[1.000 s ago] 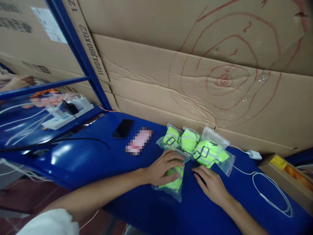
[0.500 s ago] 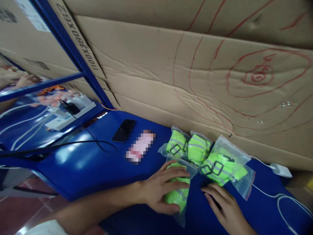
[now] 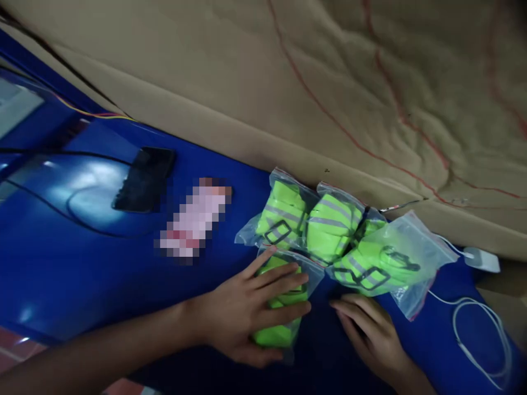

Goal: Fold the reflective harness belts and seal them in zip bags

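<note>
Across a clear zip bag holding a folded neon-yellow reflective vest (image 3: 282, 333), my left hand (image 3: 247, 307) lies with its fingers spread, pressing on the bag against the blue table. My right hand (image 3: 374, 334) rests on the table to the right, fingers loosely bent, a gap between thumb and fingers, nothing in it. Just beyond it sits a bagged vest with a black buckle (image 3: 366, 269), its loose plastic folded to the right. Behind my left hand are two more bagged vests, a left one (image 3: 286, 211) and a middle one (image 3: 331, 225).
A tall cardboard panel (image 3: 197, 88) borders the back of the blue table (image 3: 99, 274). A black phone (image 3: 144, 178) and a blurred-out pink item (image 3: 195, 219) lie at left. Black cables run there. A white adapter (image 3: 481, 259) and coiled white cable (image 3: 480, 312) are at right.
The view has moved closer and turned toward the bags. My left hand's fingers are flatter and more spread on the bag. My right hand stays on the table in much the same pose.
</note>
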The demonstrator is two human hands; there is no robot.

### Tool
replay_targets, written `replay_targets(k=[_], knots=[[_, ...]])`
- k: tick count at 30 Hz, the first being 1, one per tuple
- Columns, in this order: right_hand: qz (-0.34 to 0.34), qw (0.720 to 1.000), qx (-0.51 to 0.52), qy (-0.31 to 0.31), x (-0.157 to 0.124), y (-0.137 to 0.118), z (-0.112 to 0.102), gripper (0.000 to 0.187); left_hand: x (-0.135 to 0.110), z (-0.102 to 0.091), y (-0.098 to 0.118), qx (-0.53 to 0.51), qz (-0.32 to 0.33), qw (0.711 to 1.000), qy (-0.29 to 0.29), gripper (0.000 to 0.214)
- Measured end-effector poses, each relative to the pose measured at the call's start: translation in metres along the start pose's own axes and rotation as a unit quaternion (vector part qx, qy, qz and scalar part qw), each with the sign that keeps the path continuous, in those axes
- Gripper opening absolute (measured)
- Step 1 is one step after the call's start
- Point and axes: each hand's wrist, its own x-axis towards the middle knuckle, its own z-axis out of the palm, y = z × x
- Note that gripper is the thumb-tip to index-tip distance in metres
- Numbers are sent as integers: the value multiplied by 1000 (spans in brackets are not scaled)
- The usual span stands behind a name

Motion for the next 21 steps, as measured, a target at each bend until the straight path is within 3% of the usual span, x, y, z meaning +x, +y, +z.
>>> replay_targets(k=[21], knots=[[5,1000,-10,-4,-2,1,-5,31,0,-1,2,-10,-15,1000,-2,67]])
